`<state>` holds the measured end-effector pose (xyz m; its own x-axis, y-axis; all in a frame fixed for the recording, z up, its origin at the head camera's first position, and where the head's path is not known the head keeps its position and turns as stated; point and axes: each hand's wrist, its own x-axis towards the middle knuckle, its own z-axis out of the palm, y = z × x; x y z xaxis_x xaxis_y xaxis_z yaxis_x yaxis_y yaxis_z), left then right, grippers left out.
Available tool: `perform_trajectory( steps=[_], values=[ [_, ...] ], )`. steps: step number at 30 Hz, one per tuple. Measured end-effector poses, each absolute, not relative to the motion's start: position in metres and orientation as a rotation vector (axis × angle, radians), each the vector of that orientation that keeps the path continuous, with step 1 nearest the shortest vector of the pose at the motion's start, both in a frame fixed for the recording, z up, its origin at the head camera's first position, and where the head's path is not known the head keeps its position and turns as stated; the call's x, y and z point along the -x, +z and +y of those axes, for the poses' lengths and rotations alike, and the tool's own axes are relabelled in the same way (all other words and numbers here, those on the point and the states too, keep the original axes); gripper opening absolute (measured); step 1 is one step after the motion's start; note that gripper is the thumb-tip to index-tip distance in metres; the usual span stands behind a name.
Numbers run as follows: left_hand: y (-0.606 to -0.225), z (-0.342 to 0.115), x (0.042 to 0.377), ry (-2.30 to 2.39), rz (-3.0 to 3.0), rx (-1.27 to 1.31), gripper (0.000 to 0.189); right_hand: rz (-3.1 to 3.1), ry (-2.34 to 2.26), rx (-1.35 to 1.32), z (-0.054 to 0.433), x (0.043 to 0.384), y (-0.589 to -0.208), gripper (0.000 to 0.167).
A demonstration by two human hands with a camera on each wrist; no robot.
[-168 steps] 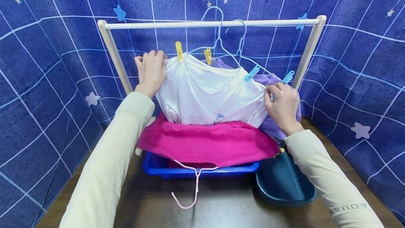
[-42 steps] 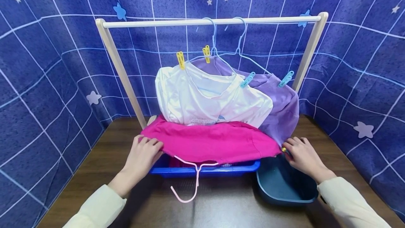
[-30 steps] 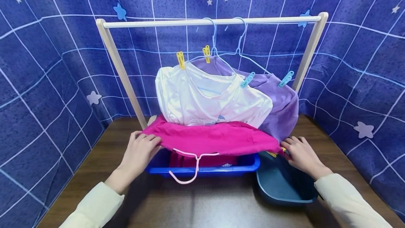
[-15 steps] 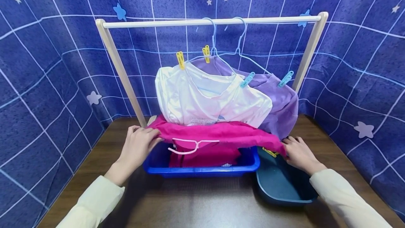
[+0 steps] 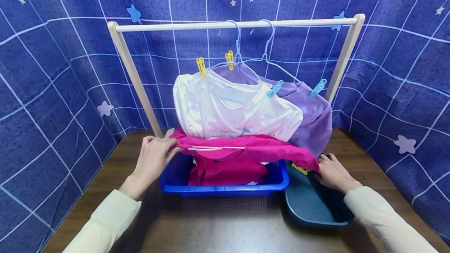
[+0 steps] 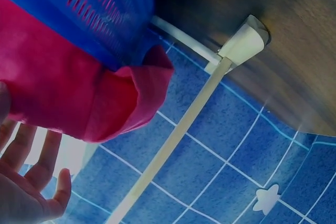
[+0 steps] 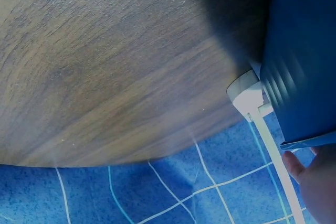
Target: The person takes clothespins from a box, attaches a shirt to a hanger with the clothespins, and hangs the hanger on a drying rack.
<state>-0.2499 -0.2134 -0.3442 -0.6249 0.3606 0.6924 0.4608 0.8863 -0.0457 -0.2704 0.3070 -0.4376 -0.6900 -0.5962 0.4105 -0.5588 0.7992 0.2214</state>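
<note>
A magenta shirt (image 5: 246,147) is stretched between both hands in the head view, its near edge raised over the blue basket (image 5: 225,188). A pink hanger (image 5: 216,148) sits at its neckline, seen almost edge-on. My left hand (image 5: 152,159) pinches the shirt's left end; in the left wrist view the thumb lies on the magenta cloth and the other fingers are under it. My right hand (image 5: 334,173) grips the right end, above the dark teal bin (image 5: 316,206); the cloth hides some of its fingertips. More magenta cloth (image 5: 228,173) lies in the basket.
Behind hang a white T-shirt (image 5: 239,116) and a purple shirt (image 5: 309,116) on blue hangers, with yellow and blue clothespins. They hang from a white rail (image 5: 175,27) between wooden posts. Yellow clothespins (image 5: 300,168) lie in the teal bin. A patterned blue curtain (image 5: 70,89) surrounds the table.
Earlier, both hands spread the white T-shirt's sleeves, then moved down to the magenta shirt. Its near edge has risen, the hanger hook has tipped up and away, and the basket's contents show more.
</note>
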Motion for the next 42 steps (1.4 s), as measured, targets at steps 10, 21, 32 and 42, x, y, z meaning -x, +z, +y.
perform_trajectory(
  steps=[10,21,32,42],
  values=[
    [-0.343,-0.213,0.256,-0.197,-2.324,0.531,0.018,-2.552,-0.091,-0.833,0.309,0.268,-0.44,0.028],
    [-0.341,-0.21,0.266,-0.236,-2.321,0.48,0.021,-2.602,-0.127,-0.908,0.308,0.264,-0.437,0.025],
    [-0.337,-0.206,0.269,-0.283,-2.37,0.429,0.02,-2.515,0.028,-1.019,0.306,0.26,-0.44,0.039],
    [-0.333,-0.206,0.271,-0.278,-2.426,0.386,0.022,-2.546,0.016,-1.045,0.302,0.253,-0.439,0.042]
  ],
)
